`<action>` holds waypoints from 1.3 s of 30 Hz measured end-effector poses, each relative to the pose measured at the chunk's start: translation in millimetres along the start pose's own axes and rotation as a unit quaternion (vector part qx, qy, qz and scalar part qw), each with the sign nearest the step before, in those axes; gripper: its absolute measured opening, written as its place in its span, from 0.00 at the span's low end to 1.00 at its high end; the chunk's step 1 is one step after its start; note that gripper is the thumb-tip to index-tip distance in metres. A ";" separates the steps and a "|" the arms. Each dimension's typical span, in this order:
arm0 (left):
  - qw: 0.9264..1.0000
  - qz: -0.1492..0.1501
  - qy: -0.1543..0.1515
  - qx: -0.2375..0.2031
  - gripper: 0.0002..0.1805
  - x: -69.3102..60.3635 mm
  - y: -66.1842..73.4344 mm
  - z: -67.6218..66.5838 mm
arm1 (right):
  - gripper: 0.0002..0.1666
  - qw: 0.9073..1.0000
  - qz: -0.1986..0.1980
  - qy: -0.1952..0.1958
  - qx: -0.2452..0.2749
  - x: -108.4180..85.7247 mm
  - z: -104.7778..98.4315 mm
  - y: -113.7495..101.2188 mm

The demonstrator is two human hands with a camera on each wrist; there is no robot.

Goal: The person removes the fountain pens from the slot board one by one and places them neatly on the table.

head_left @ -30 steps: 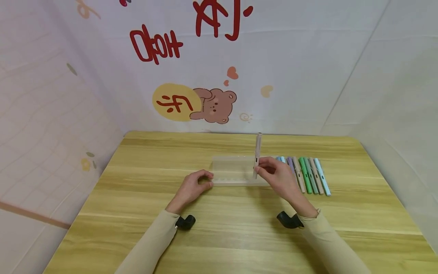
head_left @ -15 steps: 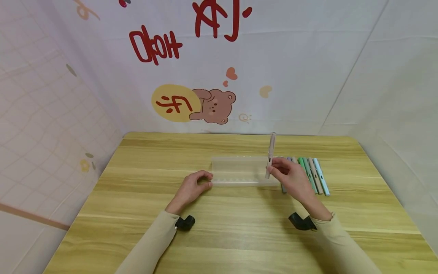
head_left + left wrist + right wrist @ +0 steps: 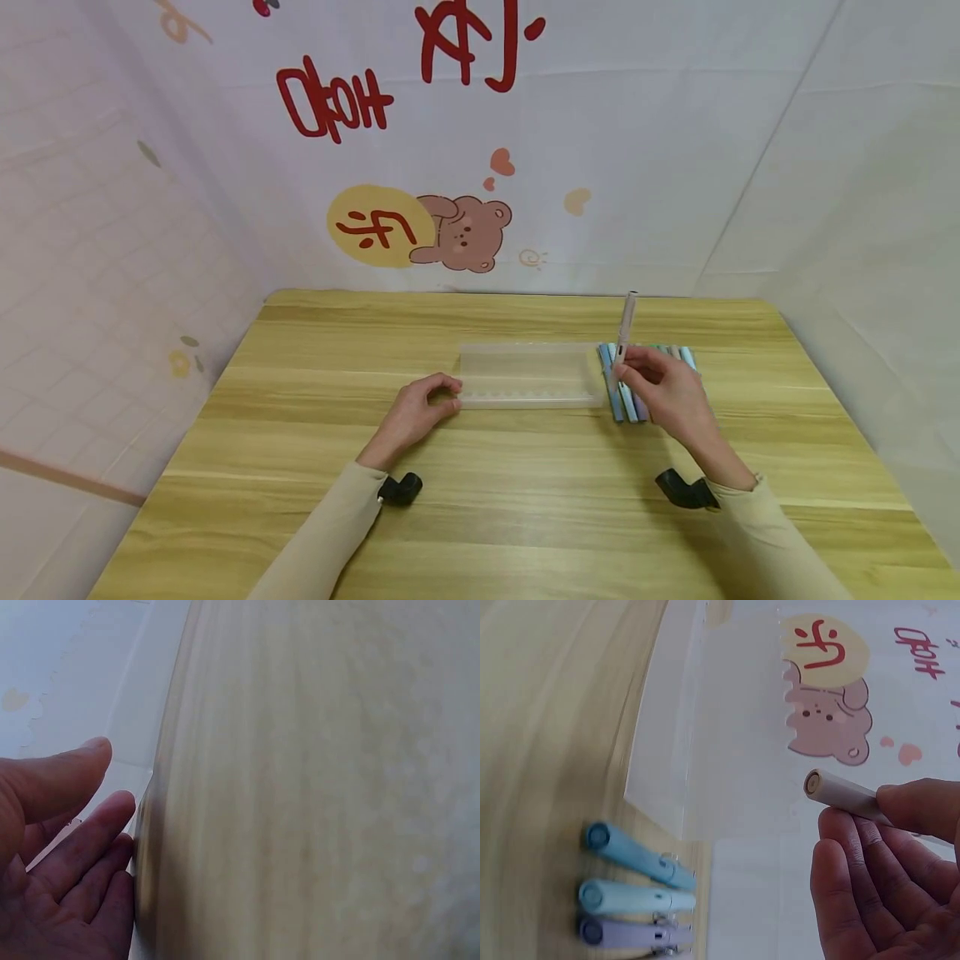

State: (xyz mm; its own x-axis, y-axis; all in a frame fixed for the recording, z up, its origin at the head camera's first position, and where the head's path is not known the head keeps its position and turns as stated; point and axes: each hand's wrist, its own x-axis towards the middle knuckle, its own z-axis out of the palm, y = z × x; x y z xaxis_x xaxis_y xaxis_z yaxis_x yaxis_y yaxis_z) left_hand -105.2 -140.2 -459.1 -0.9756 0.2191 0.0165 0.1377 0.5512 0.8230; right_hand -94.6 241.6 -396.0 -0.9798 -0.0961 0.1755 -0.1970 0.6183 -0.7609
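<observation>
In the head view my right hand (image 3: 667, 392) pinches a pale greyish-pink pen (image 3: 627, 321) between thumb and fingers. It is held nearly upright above the left part of a row of pens, just right of a clear plastic stand (image 3: 525, 371). The right wrist view shows the pen's round end (image 3: 814, 784) facing the camera. At the stand's left end, my left hand (image 3: 416, 412) touches the edge with its fingertips. In the left wrist view its thumb and fingers (image 3: 82, 855) are apart beside the stand (image 3: 146, 690). No pen is seen on the stand.
A blue pen (image 3: 634, 851), a light blue pen (image 3: 634, 897) and a purple pen (image 3: 630, 931) lie side by side near the stand's right end. More pens, partly hidden by my right hand, continue rightward on the wooden table (image 3: 487, 500). A printed cloth (image 3: 637, 125) hangs behind.
My right hand has carried the pen rightward, from over the stand to over the row of pens, uncovering the blue pens. My left hand stays at the stand's left end.
</observation>
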 end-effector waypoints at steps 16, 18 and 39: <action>1.000 0.004 -0.007 0.002 0.11 -0.3 -2.0 -3.8 | 0.23 0.999 0.028 0.020 -0.012 -12.4 -26.6 22.7; 1.000 0.005 -0.009 0.000 0.11 -0.2 -1.5 -3.8 | 0.24 0.999 0.032 0.021 -0.012 -13.9 -29.3 26.9; 1.000 0.007 -0.007 0.002 0.10 0.6 0.8 -1.7 | 0.26 0.997 0.062 0.038 -0.028 -29.1 -60.5 58.9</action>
State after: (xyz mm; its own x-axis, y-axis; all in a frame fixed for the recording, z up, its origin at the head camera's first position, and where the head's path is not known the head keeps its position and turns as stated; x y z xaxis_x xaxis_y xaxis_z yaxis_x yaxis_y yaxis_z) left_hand -105.9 -141.0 -457.4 -0.9710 0.2384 0.0198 0.1520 0.5512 0.8204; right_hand -75.6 328.1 -408.1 -0.9904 0.0421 0.1317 -0.0708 0.6641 -0.7443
